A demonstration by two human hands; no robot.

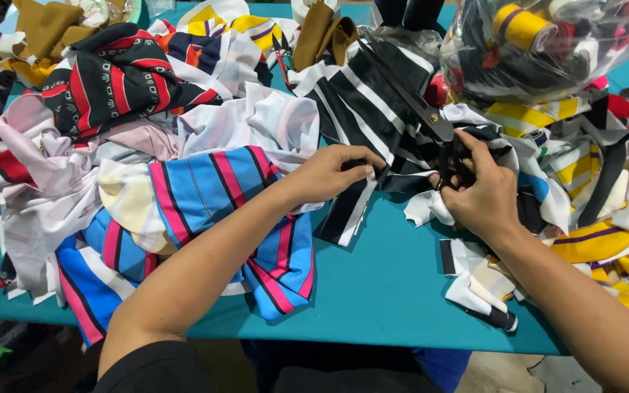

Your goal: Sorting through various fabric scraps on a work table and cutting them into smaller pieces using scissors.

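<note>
Heaped with striped fabric scraps, the teal table (387,291) is carrying the black-and-white striped cloth strip (373,175), which the left hand (329,173) is pinching taut while the right hand (483,196), its grip closed on the black-handled scissors (420,109), is cutting; judging by this, the blades need steady guiding along the stripe.

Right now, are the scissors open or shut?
Open: the scissors show blades spread apart over the black-and-white striped fabric, handles in the right hand.

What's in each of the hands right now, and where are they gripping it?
The right hand holds black scissors by the handles, blades pointing away. The left hand pinches the near edge of the black-and-white striped fabric.
</note>
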